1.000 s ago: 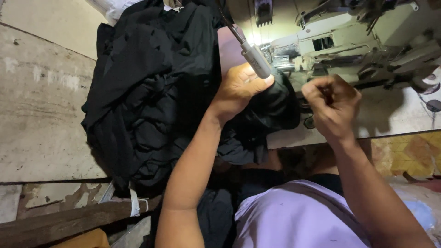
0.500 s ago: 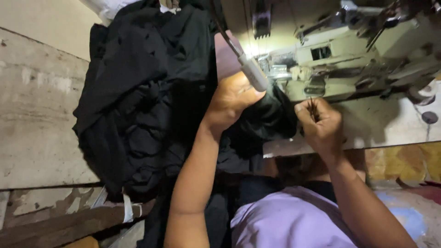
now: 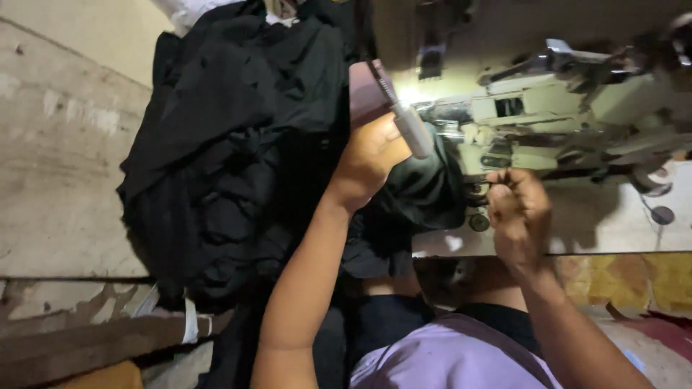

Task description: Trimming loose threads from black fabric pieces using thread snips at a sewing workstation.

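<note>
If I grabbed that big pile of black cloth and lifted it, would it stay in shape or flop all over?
The black cloth would probably flop: it already lies in loose folds and sags over the table edge. It is likely bulky rather than heavy, though a heap that size may take both hands. It may also drag, since the left hand is pressing one part down by the sewing machine.

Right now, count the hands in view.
2. The left hand rests on the black fabric beside the grey tool; the right hand is closed at the sewing machine.
</note>
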